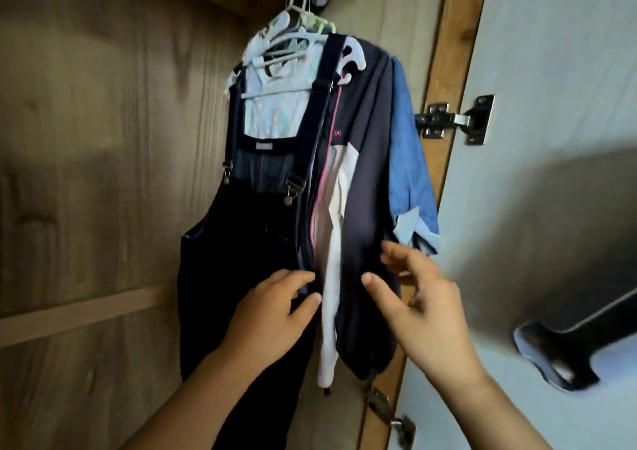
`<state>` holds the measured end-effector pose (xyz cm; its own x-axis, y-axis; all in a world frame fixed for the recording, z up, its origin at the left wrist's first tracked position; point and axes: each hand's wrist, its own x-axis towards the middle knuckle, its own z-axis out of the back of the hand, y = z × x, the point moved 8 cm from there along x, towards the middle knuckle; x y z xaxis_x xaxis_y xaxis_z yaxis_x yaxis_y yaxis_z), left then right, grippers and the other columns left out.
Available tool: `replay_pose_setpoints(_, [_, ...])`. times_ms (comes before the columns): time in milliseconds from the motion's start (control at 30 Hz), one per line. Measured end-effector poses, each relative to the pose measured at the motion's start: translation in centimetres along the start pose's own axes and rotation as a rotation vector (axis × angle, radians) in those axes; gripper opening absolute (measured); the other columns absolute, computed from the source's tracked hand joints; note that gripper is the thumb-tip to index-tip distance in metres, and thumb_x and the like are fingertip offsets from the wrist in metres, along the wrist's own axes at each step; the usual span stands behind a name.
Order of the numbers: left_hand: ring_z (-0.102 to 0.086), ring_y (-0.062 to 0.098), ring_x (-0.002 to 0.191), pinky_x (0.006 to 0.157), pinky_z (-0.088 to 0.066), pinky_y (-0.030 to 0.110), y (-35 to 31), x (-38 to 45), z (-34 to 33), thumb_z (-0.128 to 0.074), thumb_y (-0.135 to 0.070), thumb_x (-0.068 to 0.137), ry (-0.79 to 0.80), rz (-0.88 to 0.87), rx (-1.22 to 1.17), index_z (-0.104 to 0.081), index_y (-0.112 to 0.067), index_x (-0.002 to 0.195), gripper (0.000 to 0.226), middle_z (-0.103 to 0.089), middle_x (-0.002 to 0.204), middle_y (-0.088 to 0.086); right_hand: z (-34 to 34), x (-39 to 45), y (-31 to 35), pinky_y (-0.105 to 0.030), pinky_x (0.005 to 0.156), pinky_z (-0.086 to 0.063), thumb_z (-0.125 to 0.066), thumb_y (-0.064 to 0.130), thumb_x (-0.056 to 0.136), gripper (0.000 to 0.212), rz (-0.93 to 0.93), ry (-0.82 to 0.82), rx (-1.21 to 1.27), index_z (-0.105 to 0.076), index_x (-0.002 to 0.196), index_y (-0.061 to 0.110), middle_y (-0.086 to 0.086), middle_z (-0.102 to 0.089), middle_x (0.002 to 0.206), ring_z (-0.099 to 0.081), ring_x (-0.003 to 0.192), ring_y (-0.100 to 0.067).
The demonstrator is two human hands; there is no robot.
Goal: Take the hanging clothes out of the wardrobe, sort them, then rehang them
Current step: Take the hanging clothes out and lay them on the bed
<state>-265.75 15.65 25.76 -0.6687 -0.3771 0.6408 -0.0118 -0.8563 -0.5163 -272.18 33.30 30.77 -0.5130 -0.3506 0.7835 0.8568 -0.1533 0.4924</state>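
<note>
Head view into an open wardrobe. Four garments hang bunched at the right end of the rail: dark dungarees [238,242] nearest the left hand; a navy jacket [365,173] with white panel and pink piping beside them; a blue shirt [410,160] behind the jacket, against the door frame; a pale printed top [275,104] showing behind the dungaree bib. All hang from pale hangers [293,41] whose hooks crowd together high above both hands.

Left hand [272,315]: thumb and forefinger pinch the inner edge of the dungarees, at the seam where they meet the jacket; the other fingers curl loosely. Right hand [424,298]: fingers spread and lightly bent, thumb forward at the jacket's front, grasping nothing; whether the fingertips touch the cloth cannot be told, since the hand is blurred.

Governing relation: each garment's long axis runs vertically, and both hands sit at the lower half, well below the hooks; the dungarees lie to the left of the left-hand pinch, the jacket between the two hands, the shirt above and beyond the right hand. The hands appear to be parting dungarees from jacket; lifting either off the rail would call for a reach straight up along that axis to the hanger; the left hand is nearer the dungarees' hanger, the right nearer the jacket's.

The door [551,70] stands open to the right of the right hand, its hinge [451,120] level with the jacket's chest.
</note>
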Motion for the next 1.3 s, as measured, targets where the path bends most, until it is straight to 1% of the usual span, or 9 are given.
replay_pose_setpoints(100, [-0.060, 0.007, 0.088, 0.079, -0.052, 0.032, 0.7, 5.1, 1.9, -0.048, -0.057, 0.079, -0.071, -0.071, -0.019, -0.062, -0.027, 0.117, 0.050, -0.061, 0.102, -0.013, -1.6, 5.2, 1.8, -0.024, 0.093, -0.046, -0.074, 0.029, 0.080, 0.039, 0.084, -0.058, 0.016, -0.059, 0.116, 0.028, 0.010, -0.063, 0.105, -0.058, 0.103, -0.005])
replay_pose_setpoints(200, [-0.059, 0.008, 0.090, 0.080, -0.051, 0.033, 0.8, 10.3, 3.9, -0.058, -0.045, 0.086, -0.127, -0.145, -0.038, -0.061, -0.025, 0.120, 0.039, -0.060, 0.108, -0.010, -2.6, 10.4, 3.9, -0.029, 0.093, -0.047, -0.069, 0.039, 0.079, 0.040, 0.169, -0.113, 0.003, -0.060, 0.115, 0.024, 0.008, -0.064, 0.107, -0.058, 0.105, -0.008])
replay_pose_setpoints(267, [-0.059, 0.007, 0.091, 0.082, -0.051, 0.033, 0.5, 13.5, 5.6, -0.060, -0.036, 0.088, -0.175, -0.194, -0.062, -0.060, -0.023, 0.121, 0.036, -0.058, 0.112, -0.011, -3.0, 13.7, 5.7, -0.028, 0.092, -0.047, -0.069, 0.039, 0.080, 0.041, 0.217, -0.151, -0.007, -0.060, 0.117, 0.022, 0.007, -0.064, 0.108, -0.058, 0.105, -0.007])
replay_pose_setpoints(467, [-0.059, 0.007, 0.093, 0.081, -0.050, 0.033, 0.6, 21.0, 9.0, -0.060, -0.036, 0.086, -0.248, -0.292, -0.078, -0.062, -0.025, 0.118, 0.033, -0.058, 0.111, -0.013, -3.0, 22.5, 9.8, -0.024, 0.089, -0.043, -0.073, 0.025, 0.079, 0.037, 0.328, -0.267, -0.132, -0.062, 0.113, 0.015, 0.001, -0.062, 0.104, -0.058, 0.101, -0.015])
replay_pose_setpoints(600, [-0.059, 0.010, 0.095, 0.083, -0.049, 0.034, 0.6, 24.3, 10.4, -0.058, -0.039, 0.087, -0.305, -0.341, -0.036, -0.061, -0.026, 0.119, 0.034, -0.058, 0.111, -0.013, -3.5, 26.6, 11.2, -0.019, 0.084, -0.031, -0.075, 0.023, 0.076, 0.043, 0.389, -0.317, -0.354, -0.061, 0.115, 0.013, 0.000, -0.052, 0.103, -0.050, 0.106, -0.023])
replay_pose_setpoints(800, [-0.056, 0.012, 0.106, 0.086, -0.047, 0.033, 0.3, 28.3, 11.8, -0.046, -0.049, 0.087, -0.358, -0.395, 0.013, -0.057, -0.028, 0.122, 0.042, -0.054, 0.121, -0.014, -5.6, 30.5, 11.1, -0.042, 0.096, -0.037, -0.075, 0.034, 0.073, 0.059, 0.387, -0.248, -0.634, -0.054, 0.126, 0.018, -0.005, -0.053, 0.121, -0.044, 0.114, -0.027])
replay_pose_setpoints(900, [-0.056, 0.012, 0.107, 0.085, -0.046, 0.031, 0.5, 30.0, 12.7, -0.047, -0.048, 0.089, -0.382, -0.408, 0.033, -0.056, -0.026, 0.124, 0.042, -0.053, 0.121, -0.014, -6.1, 32.1, 11.2, -0.038, 0.091, -0.040, -0.066, 0.037, 0.080, 0.051, 0.369, -0.254, -0.795, -0.052, 0.126, 0.018, -0.006, -0.056, 0.120, -0.047, 0.113, -0.028])
replay_pose_setpoints(1067, [-0.057, 0.012, 0.104, 0.079, -0.047, 0.030, 1.0, 31.5, 13.5, -0.046, -0.048, 0.090, -0.415, -0.435, 0.039, -0.056, -0.027, 0.123, 0.041, -0.054, 0.119, -0.013, -6.3, 34.0, 11.3, -0.033, 0.068, -0.039, -0.056, 0.039, 0.087, 0.026, 0.311, -0.310, -0.908, -0.060, 0.107, 0.023, -0.002, -0.058, 0.102, -0.054, 0.102, -0.027])
replay_pose_setpoints(1300, [-0.056, 0.008, 0.103, 0.081, -0.048, 0.031, 1.9, 32.0, 14.1, -0.029, -0.060, 0.084, -0.435, -0.453, 0.031, -0.053, -0.031, 0.126, 0.057, -0.051, 0.121, -0.017, -5.4, 34.8, 11.0, -0.034, 0.068, -0.047, -0.061, 0.037, 0.085, 0.015, 0.296, -0.476, -0.787, -0.067, 0.090, 0.023, -0.004, -0.063, 0.092, -0.059, 0.088, -0.032])
